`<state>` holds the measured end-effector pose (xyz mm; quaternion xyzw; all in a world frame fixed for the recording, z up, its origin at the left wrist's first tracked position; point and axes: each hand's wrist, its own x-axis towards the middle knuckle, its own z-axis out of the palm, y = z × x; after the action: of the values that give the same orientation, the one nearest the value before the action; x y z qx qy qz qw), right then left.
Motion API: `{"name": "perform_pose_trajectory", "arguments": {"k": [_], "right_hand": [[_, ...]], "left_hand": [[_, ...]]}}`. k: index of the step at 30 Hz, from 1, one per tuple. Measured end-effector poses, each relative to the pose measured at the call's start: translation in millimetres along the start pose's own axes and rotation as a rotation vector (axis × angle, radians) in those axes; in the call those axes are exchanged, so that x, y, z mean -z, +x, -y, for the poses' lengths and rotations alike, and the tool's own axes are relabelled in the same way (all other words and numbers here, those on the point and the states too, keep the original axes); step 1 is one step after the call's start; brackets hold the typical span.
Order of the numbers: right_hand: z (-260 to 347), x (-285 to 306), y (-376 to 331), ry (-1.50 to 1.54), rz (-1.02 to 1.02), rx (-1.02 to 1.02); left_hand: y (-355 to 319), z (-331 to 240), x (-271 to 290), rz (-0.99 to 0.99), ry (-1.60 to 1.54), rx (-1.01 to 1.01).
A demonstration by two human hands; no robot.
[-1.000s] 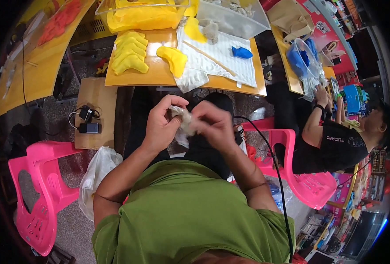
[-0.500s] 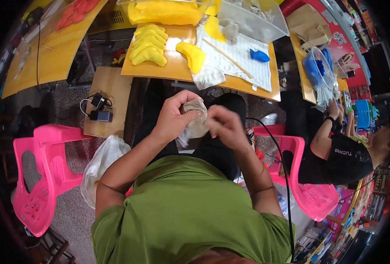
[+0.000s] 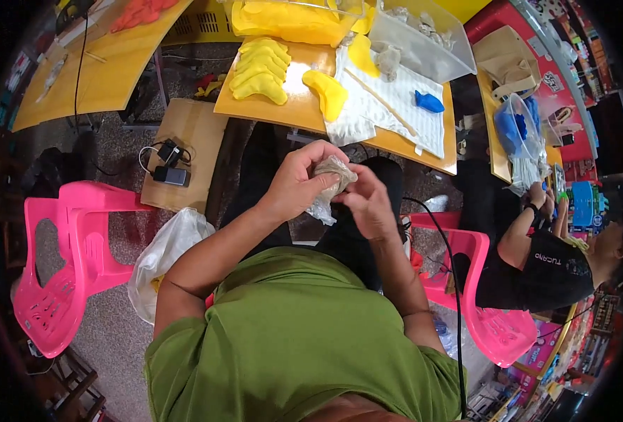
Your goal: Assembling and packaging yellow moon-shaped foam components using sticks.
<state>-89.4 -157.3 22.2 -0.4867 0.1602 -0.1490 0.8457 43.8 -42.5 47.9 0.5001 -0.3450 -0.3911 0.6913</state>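
My left hand (image 3: 296,184) is closed around a greyish-beige wad in crinkled clear plastic (image 3: 335,171), held above my lap. A loose tail of the plastic hangs below the fingers. My right hand (image 3: 372,205) pinches the wad's right side, its fingertips partly hidden. Beyond my hands, a wooden table (image 3: 294,121) bears a row of overlapping yellow curved fabric pieces (image 3: 260,72) and a single yellow curved piece (image 3: 327,95). On a white cloth (image 3: 424,131) lie a thin wooden stick (image 3: 380,102), a small blue fish-shaped piece (image 3: 429,102) and another plastic-covered grey lump (image 3: 389,62).
A clear bin (image 3: 448,67) and a container of yellow pieces (image 3: 287,24) stand at the table's back. Pink chairs (image 3: 72,260) flank me. A cardboard box (image 3: 202,130) with chargers and a white bag (image 3: 167,257) are at left. A co-worker (image 3: 543,264) sits at right.
My right hand has come in to the wad and now pinches its right side. The view has shifted, so the table appears slightly farther right and lower.
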Motion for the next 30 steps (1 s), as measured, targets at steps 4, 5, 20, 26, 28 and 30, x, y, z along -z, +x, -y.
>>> {"name": "perform_pose_trajectory", "arguments": {"k": [4, 5, 20, 26, 28, 30], "right_hand": [[-3.2, -12.8, -10.2, 0.083, -0.096, 0.022], [12.2, -18.7, -13.4, 0.074, -0.11, 0.074], [10.6, 6.3, -7.4, -0.275, -0.079, 0.263], [-26.7, -13.3, 9.3, 0.29, 0.053, -0.091], [-25.7, -17.3, 7.6, 0.333, 0.076, -0.139], [-14.5, -21.3, 2.6, -0.007, -0.032, 0.1]], "left_hand": [[-1.4, -5.6, 1.8, -0.005, -0.01, -0.049], [-2.4, -7.3, 3.2, -0.01, -0.032, -0.052], [1.4, -8.2, 10.9, -0.126, -0.006, -0.082], [-1.2, -6.6, 2.8, -0.112, -0.195, -0.021], [-2.6, -8.3, 6.8, -0.109, -0.104, -0.031], [-3.0, -7.9, 16.0, -0.11, 0.129, -0.114]]}}
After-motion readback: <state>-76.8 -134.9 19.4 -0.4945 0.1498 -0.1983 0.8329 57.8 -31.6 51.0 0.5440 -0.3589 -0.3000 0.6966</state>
